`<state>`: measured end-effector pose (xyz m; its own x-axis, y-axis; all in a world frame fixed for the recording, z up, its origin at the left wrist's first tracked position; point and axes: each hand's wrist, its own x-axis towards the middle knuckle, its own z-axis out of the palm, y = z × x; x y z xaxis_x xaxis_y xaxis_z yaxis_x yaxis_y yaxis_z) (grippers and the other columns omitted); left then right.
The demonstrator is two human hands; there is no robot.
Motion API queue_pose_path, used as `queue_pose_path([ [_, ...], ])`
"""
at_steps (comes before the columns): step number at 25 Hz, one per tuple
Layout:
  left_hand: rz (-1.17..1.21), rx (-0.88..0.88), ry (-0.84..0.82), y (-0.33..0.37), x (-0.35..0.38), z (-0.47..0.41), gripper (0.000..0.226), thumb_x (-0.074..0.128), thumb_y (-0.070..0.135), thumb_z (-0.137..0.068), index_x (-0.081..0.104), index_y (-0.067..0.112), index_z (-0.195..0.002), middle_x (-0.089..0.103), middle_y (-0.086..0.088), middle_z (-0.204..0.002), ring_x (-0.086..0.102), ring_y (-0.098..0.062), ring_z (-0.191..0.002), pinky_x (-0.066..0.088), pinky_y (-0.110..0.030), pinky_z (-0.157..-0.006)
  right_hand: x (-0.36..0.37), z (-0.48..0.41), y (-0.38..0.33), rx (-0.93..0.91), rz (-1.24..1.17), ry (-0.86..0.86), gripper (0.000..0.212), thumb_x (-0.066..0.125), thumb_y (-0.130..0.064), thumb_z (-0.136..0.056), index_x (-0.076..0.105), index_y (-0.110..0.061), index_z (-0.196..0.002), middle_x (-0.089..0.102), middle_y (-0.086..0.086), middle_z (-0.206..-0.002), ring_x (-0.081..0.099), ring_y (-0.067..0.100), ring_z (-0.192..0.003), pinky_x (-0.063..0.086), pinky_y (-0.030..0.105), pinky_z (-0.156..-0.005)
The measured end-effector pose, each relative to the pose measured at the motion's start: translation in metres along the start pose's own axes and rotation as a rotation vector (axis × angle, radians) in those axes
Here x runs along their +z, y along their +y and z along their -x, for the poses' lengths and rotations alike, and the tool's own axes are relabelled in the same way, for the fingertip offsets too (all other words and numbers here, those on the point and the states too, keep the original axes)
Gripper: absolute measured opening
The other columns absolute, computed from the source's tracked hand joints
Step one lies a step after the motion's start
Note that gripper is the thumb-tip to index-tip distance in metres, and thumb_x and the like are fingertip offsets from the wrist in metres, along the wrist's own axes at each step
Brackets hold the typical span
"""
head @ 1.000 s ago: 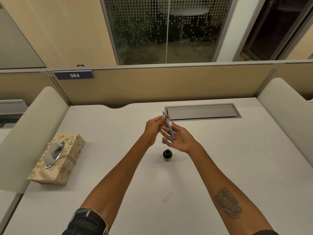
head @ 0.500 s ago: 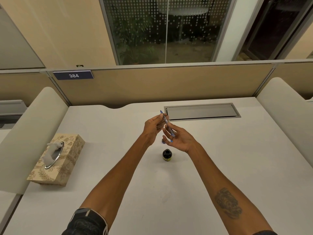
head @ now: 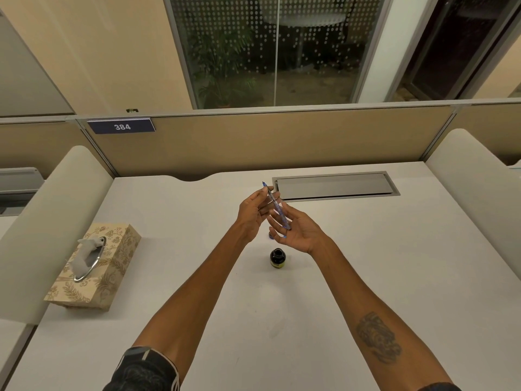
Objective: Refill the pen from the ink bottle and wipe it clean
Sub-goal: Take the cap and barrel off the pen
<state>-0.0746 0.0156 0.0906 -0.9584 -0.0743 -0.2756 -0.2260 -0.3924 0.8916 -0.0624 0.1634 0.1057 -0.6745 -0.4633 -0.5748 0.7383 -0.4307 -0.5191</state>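
A slim blue translucent pen is held above the white desk, its tip pointing up and away. My left hand pinches the pen's upper part between thumb and fingers. My right hand lies palm up under the lower end, fingers spread and touching it. A small dark ink bottle stands uncapped on the desk just below both hands. A small blue piece, perhaps the cap, lies on the desk partly hidden behind my right fingers.
A patterned tissue box with a tissue sticking out sits at the left. A grey cable hatch is set into the desk at the back. Padded dividers flank both sides, and a panel marked 384 closes the rear.
Both hands and the pen have drifted slightly left and away; the grip looks unchanged. The ink bottle has stayed put.
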Motion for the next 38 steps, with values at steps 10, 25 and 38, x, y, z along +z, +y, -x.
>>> queue_pose_path([
  [10,0.104,0.008,0.035,0.005,-0.002,-0.003,0.027,0.049,0.028,-0.103,0.066,0.013,-0.118,0.067,-0.015,-0.13,0.064,-0.031,-0.121,0.045,-0.046,-0.11,-0.014,0.0,0.003,0.033,0.116,-0.036,0.023,0.067,-0.024,-0.091,0.073,-0.015,-0.112,0.071,0.001,-0.099,0.065,0.016,-0.098,0.044,0.037,-0.098],
  [25,0.086,-0.02,0.071,-0.003,0.006,0.001,0.024,0.049,0.034,-0.102,0.07,0.024,-0.11,0.068,0.0,-0.124,0.052,-0.024,-0.134,0.028,-0.044,-0.121,-0.027,0.005,0.009,-0.158,0.004,0.011,0.029,0.049,0.002,-0.099,0.054,0.0,-0.128,0.06,0.016,-0.092,0.069,0.03,-0.091,0.062,0.044,-0.077],
  [38,0.064,-0.09,0.085,-0.022,0.02,0.01,0.041,0.046,0.031,-0.103,0.058,0.01,-0.137,0.054,-0.008,-0.146,0.044,-0.028,-0.141,0.024,-0.043,-0.122,-0.033,0.003,0.007,-0.378,0.149,0.148,0.024,0.064,-0.013,-0.093,0.065,-0.007,-0.116,0.072,0.012,-0.111,0.068,0.015,-0.084,0.036,0.015,-0.04],
])
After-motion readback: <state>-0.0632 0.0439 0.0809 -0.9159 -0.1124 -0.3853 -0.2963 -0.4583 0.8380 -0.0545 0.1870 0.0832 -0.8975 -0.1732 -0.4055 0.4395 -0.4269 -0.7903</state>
